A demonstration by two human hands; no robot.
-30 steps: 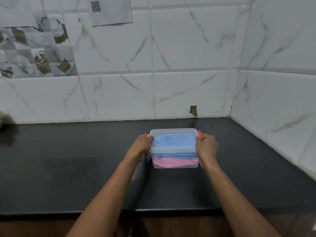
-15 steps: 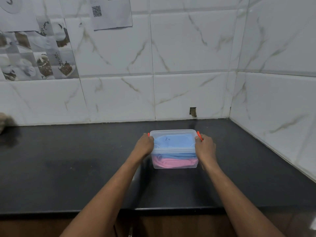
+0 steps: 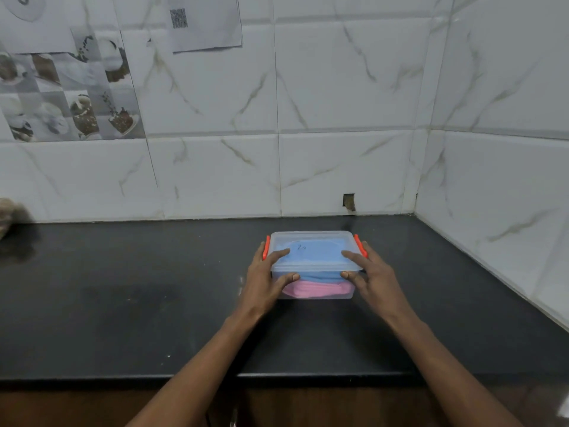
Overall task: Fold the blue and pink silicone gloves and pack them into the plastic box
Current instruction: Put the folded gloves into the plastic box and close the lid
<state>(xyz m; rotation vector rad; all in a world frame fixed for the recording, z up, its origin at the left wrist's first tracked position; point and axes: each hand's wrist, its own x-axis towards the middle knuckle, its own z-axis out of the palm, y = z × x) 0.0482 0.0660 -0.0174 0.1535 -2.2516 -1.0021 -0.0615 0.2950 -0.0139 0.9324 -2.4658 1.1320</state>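
Plastic box (image 3: 317, 269): blue glove (image 3: 320, 253), pink glove (image 3: 317, 290)

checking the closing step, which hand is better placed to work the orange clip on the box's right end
Right. The right hand lies against that orange clip, fingers on the lid; the left hand is across the box, beside the other clip.

Blue glove (image 3: 311, 256), pink glove (image 3: 314, 290), orange clips (image 3: 265, 248).

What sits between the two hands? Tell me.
Head view: the lidded plastic box, blue glove over pink glove inside, lies between left hand and right hand.
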